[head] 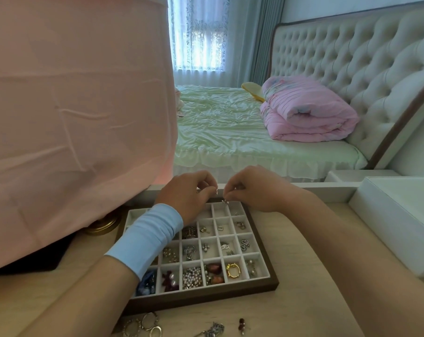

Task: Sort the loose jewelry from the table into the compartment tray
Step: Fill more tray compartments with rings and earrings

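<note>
A brown-framed compartment tray (267,284) with white cells lies on the table, many cells holding earrings, pearls and stones. Over its far edge my left hand (186,194) pinches a tiny silver earring (216,190), and my right hand (251,190) pinches another small silver piece (225,202) just above the top row of cells. A light blue band wraps my left wrist. Loose jewelry lies in front of the tray: silver hoops (147,323), a sparkly silver piece (214,329) and a dark red earring (242,323).
A pink cloth (77,117) drapes over something at the left, with a gold base (101,226) under it. A white box (398,215) stands at the right. A bed with a pink folded quilt (305,113) is beyond the table.
</note>
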`<state>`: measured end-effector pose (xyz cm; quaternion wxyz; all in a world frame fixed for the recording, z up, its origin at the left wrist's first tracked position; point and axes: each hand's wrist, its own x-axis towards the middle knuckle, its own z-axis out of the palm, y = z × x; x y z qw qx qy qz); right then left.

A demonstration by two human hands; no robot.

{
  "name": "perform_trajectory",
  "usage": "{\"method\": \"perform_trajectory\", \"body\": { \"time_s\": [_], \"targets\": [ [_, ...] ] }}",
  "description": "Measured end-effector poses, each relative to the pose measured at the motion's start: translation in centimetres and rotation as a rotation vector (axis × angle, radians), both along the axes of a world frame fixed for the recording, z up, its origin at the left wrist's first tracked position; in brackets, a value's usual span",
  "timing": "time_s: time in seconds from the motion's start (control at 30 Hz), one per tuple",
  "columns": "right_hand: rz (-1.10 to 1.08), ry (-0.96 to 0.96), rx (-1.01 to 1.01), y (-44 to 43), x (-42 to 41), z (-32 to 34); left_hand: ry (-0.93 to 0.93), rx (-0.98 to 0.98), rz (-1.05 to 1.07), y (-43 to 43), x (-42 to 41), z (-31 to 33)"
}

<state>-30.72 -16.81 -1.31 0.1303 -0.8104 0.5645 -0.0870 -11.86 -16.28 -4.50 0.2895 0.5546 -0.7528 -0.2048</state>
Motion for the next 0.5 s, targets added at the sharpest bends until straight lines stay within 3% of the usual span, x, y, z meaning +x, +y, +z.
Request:
{"method": "perform_trajectory", "body": {
  "time_s": [0.27,0.37,0.5],
  "targets": [
    [0.044,0.138,0.034,-0.3,2.0,-0.8,0.132,0.021,0.054,0.7,1.1,0.7],
    [0.02,-0.019,0.005,-0.6,0.8,-0.1,0.189,0.057,0.063,0.6,1.1,0.9],
    [0.064,-0.439,-0.018,0.0,-0.2,1.1,0.321,0.102,0.078,0.5,0.1,1.5]
  ]
}}
